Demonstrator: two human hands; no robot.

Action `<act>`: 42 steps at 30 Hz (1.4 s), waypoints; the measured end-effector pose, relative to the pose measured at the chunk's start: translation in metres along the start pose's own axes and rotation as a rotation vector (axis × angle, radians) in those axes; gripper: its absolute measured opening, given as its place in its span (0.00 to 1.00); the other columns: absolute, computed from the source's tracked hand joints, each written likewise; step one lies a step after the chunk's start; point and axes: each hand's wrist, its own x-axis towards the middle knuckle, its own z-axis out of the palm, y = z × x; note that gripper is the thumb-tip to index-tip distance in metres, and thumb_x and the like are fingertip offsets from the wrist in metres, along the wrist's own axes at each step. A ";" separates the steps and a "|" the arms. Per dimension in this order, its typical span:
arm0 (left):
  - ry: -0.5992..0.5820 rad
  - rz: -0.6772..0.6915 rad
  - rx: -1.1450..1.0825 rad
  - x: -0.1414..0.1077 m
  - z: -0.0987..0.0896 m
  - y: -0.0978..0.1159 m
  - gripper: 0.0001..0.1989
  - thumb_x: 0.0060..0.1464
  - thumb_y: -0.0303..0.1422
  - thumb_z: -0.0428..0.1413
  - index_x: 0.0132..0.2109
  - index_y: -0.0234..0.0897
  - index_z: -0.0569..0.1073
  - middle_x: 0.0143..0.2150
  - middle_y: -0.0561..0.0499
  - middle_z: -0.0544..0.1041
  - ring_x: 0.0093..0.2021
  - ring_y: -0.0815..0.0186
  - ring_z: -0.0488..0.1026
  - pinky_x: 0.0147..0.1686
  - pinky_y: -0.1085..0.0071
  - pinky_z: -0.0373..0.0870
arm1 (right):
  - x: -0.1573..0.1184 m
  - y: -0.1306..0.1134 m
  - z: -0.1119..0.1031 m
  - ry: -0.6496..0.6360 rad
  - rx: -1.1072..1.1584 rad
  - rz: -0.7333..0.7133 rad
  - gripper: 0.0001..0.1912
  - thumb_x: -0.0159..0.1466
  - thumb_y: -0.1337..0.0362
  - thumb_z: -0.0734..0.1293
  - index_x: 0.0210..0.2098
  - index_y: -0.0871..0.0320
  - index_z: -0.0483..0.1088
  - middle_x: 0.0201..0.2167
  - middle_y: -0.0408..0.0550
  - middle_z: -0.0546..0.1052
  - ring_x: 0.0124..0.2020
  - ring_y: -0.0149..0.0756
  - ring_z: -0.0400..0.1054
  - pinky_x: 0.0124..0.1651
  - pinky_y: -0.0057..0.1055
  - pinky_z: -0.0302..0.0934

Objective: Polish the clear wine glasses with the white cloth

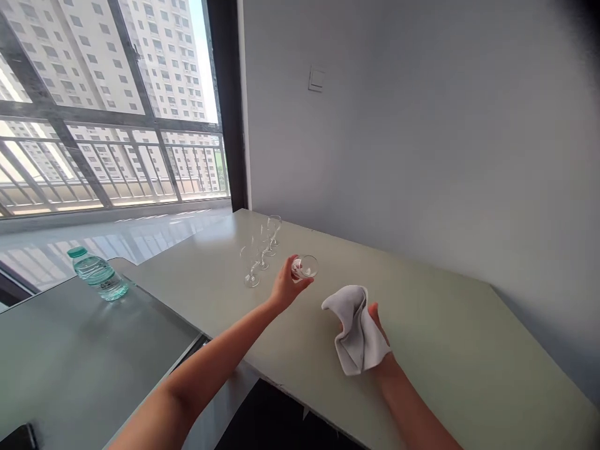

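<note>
Stemware stands nearest the work: from my remote seat I see a row of clear stemmed glasses (252, 280) upright on the pale green table (435, 331), just left of the left hand (285, 289). That hand has its thumb and fingers clamped round a clear drinking glass (310, 267), tilted, its rim facing away from the palm. On the right hand (382, 331) I see a light grey cloth (356, 331) draped over the palm; the thumb shows beside it, but the other fingers are mostly covered and I cannot tell how they are set. The plain wall (422, 187) bounds the table's far side. Well apart at left, a green-capped water bottle (100, 275) stands on the grey table (60, 356), whose near corner carries a dark object (21, 437), partly cut off.
</note>
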 end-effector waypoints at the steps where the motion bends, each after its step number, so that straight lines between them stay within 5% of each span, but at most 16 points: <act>1: -0.025 0.018 0.024 0.007 0.009 -0.001 0.30 0.38 0.37 0.61 0.50 0.42 0.61 0.40 0.52 0.68 0.28 0.74 0.64 0.34 0.73 0.64 | 0.002 0.000 -0.002 0.030 0.092 0.068 0.30 0.55 0.37 0.50 0.31 0.55 0.69 0.22 0.48 0.72 0.24 0.41 0.68 0.26 0.37 0.61; 6: -0.044 0.011 0.039 0.021 0.048 -0.015 0.28 0.39 0.37 0.61 0.49 0.41 0.62 0.42 0.50 0.68 0.29 0.72 0.64 0.35 0.70 0.65 | 0.016 0.007 -0.011 0.318 0.361 0.163 0.16 0.51 0.49 0.66 0.28 0.55 0.65 0.20 0.43 0.71 0.23 0.39 0.67 0.26 0.34 0.61; 12: -0.001 0.022 0.086 0.010 0.061 -0.034 0.28 0.42 0.36 0.59 0.51 0.40 0.60 0.44 0.48 0.66 0.33 0.70 0.65 0.37 0.69 0.65 | 0.013 -0.010 -0.012 0.687 0.067 -0.212 0.16 0.55 0.51 0.63 0.31 0.58 0.65 0.24 0.43 0.70 0.28 0.36 0.64 0.29 0.30 0.58; 14: 0.006 0.021 0.132 0.007 0.061 -0.036 0.27 0.43 0.35 0.59 0.51 0.40 0.60 0.44 0.48 0.65 0.33 0.69 0.65 0.36 0.68 0.65 | 0.011 -0.021 -0.004 0.638 -0.249 -0.357 0.14 0.58 0.53 0.60 0.33 0.58 0.67 0.25 0.46 0.70 0.30 0.38 0.64 0.33 0.32 0.58; 17: -0.010 0.074 0.222 0.004 0.060 -0.034 0.24 0.46 0.32 0.55 0.51 0.40 0.59 0.45 0.47 0.65 0.35 0.67 0.65 0.37 0.67 0.65 | 0.015 -0.031 0.018 0.331 -0.711 -0.517 0.15 0.61 0.60 0.55 0.42 0.56 0.67 0.39 0.52 0.72 0.39 0.43 0.64 0.43 0.38 0.58; 20: -0.028 0.189 0.334 0.001 0.059 -0.032 0.17 0.50 0.30 0.52 0.48 0.38 0.62 0.42 0.46 0.65 0.42 0.62 0.64 0.42 0.63 0.63 | 0.022 -0.027 0.040 0.126 -0.900 -0.521 0.23 0.60 0.66 0.52 0.54 0.54 0.59 0.53 0.51 0.65 0.48 0.45 0.61 0.49 0.41 0.55; 24: -0.043 0.255 0.464 -0.005 0.057 -0.029 0.22 0.49 0.27 0.52 0.52 0.39 0.59 0.46 0.46 0.64 0.48 0.60 0.61 0.46 0.61 0.61 | 0.028 -0.014 0.047 0.059 -0.711 -0.352 0.22 0.60 0.64 0.53 0.54 0.55 0.57 0.51 0.51 0.67 0.47 0.42 0.63 0.46 0.37 0.58; 31: -0.137 0.439 0.727 -0.010 0.060 -0.023 0.24 0.50 0.28 0.52 0.55 0.40 0.58 0.46 0.44 0.65 0.45 0.58 0.63 0.42 0.61 0.62 | 0.033 -0.003 0.025 -0.044 -0.106 -0.042 0.16 0.54 0.58 0.65 0.39 0.61 0.69 0.24 0.42 0.72 0.27 0.34 0.64 0.32 0.30 0.58; 36: -0.206 0.621 0.761 -0.016 0.058 -0.018 0.26 0.50 0.25 0.52 0.57 0.42 0.58 0.45 0.44 0.69 0.42 0.58 0.65 0.42 0.61 0.62 | 0.035 0.002 0.018 -0.044 0.362 0.152 0.16 0.46 0.60 0.72 0.33 0.62 0.73 0.25 0.44 0.74 0.26 0.31 0.65 0.31 0.29 0.58; 42: -0.260 0.844 0.806 -0.011 0.050 -0.008 0.22 0.56 0.28 0.45 0.58 0.40 0.56 0.48 0.43 0.69 0.46 0.61 0.65 0.48 0.62 0.59 | 0.038 -0.005 0.003 -0.024 0.549 0.207 0.15 0.46 0.60 0.73 0.31 0.61 0.73 0.24 0.44 0.73 0.25 0.29 0.64 0.30 0.27 0.58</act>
